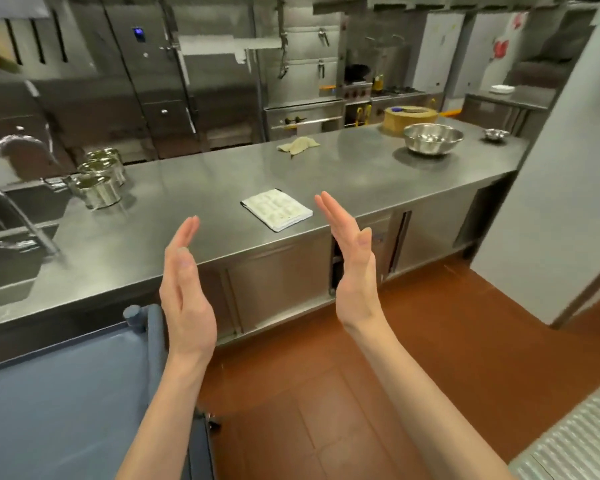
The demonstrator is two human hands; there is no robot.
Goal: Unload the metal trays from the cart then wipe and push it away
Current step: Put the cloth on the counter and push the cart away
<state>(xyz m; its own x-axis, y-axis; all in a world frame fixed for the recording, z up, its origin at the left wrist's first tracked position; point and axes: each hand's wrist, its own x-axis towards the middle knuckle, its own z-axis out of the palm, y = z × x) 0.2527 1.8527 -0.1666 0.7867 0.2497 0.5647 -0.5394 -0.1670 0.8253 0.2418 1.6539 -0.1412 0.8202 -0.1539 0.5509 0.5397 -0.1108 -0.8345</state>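
Note:
A blue-grey cart (pixel 59 403) fills the lower left, its top shelf bare; no metal trays show on it. My left hand (pixel 184 289) is raised just right of the cart's corner post, palm facing inward, fingers straight and holding nothing. My right hand (pixel 352 258) is held up opposite it, palm inward, also with nothing in it. The two hands are apart, in front of the steel counter (pixel 187 188). A folded white cloth (pixel 276 209) lies on the counter between and beyond the hands.
Three steel pots (pixel 99 174) stand at the counter's left by a sink (pixel 11 244) and faucet. A crumpled rag (pixel 298 145), a steel bowl (pixel 432 137), a round wooden block (pixel 409 117) sit farther back. Red tile floor (pixel 326 393) lies to the right; a ribbed metal surface (pixel 575 448) is at lower right.

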